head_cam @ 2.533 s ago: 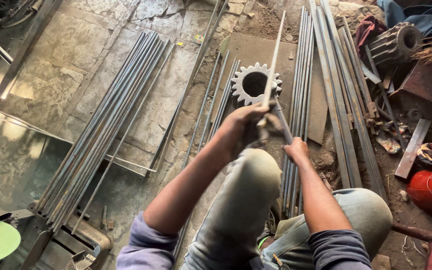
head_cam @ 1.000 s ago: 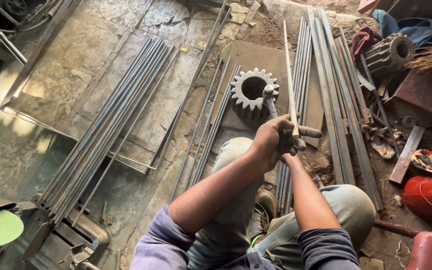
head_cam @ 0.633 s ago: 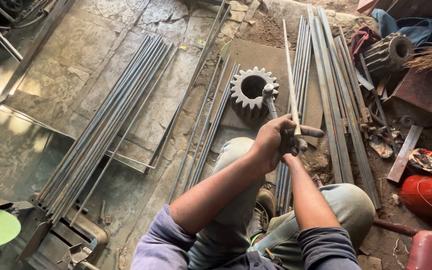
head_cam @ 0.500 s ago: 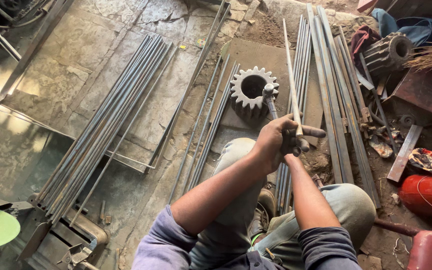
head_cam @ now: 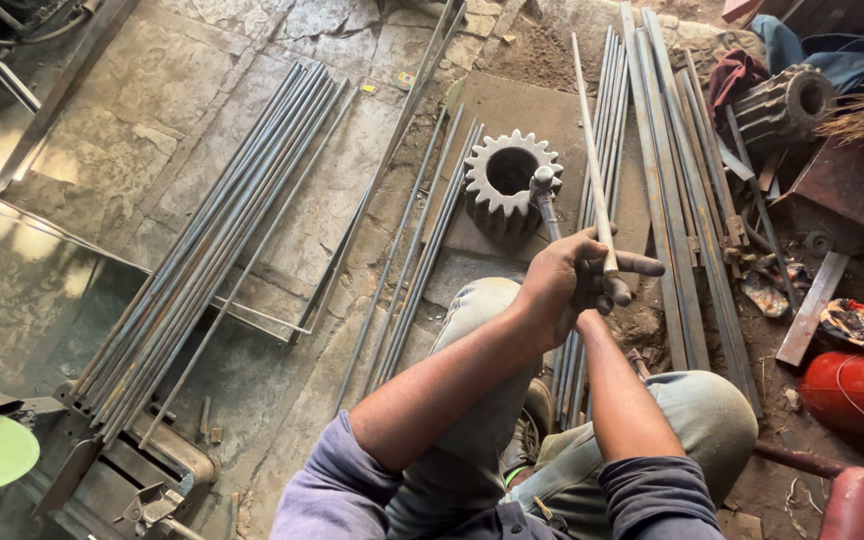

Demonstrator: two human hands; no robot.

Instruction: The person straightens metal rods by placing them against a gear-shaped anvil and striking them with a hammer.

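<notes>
Little is changing since half a second ago: both hands are staying together at the centre right of the frame, and the thin rod (head_cam: 592, 150) is keeping the same steep line, while 2.5 seconds ago it was leaning more to the right, with the hands lower and further left.

The left hand (head_cam: 557, 285) is wrapping around the lower end of the rod, fingers closed on it, with one finger sticking out to the right. The right hand (head_cam: 602, 300) is sitting just under and behind the left one, mostly hidden, so whether it is gripping the rod cannot be told.

The rod is rising out of the top of the left hand; its long axis is running nearly vertical in the frame, tilting slightly left, with its free tip pointing to the upper centre.

A hammer (head_cam: 544, 195) is lying just left of the rod, its head touching the toothed gear (head_cam: 507, 175) on the floor. A bundle of long bars (head_cam: 212, 250) is lying diagonally at the left, and flat strips (head_cam: 667, 200) are lying to the right of the hands.
</notes>
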